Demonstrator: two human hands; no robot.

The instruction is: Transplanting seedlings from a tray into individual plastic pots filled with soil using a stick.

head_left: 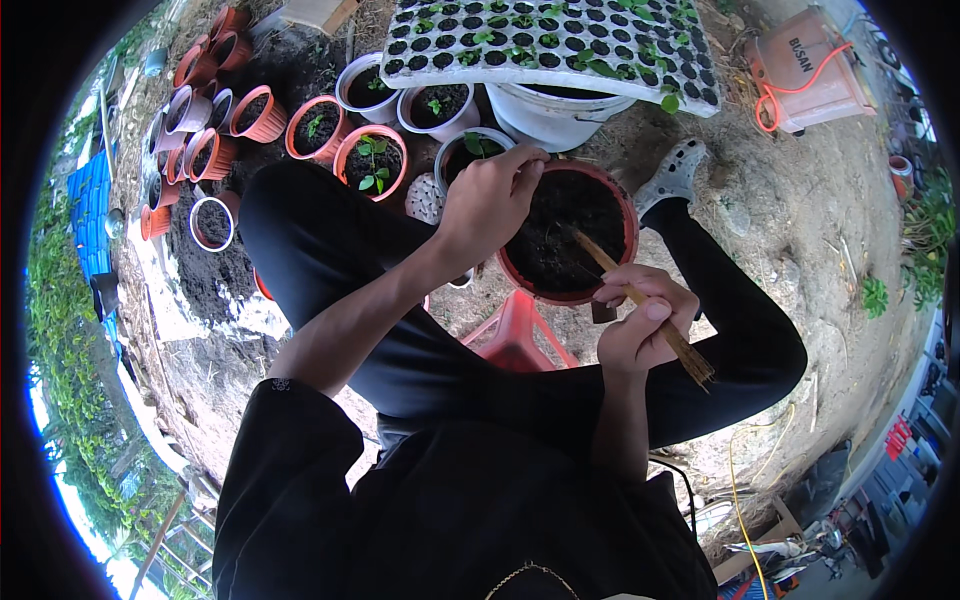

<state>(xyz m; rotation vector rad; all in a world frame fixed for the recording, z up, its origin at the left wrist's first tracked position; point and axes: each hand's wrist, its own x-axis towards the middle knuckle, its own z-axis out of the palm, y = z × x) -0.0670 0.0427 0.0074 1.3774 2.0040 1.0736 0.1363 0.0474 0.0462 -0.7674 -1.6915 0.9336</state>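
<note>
Two bare hands work over a round reddish pot (pixel 634 222) of dark soil (pixel 555 215), between the person's bent legs. The right hand (pixel 648 318) has its fingers closed around a wooden stick (pixel 595 250), whose far tip points at the soil; contact is unclear. The left hand (pixel 488 205) is at the pot's upper-left rim, fingers bent and drawn together; whether they pinch anything cannot be told. Bare, dry ground (pixel 800 250) spreads around, with a red stool (pixel 515 340) near the pot. Beyond stand a white bucket (pixel 530 118) and a pale seedling tray (pixel 540 76); greenery (pixel 75 380) lines the left edge.
</note>
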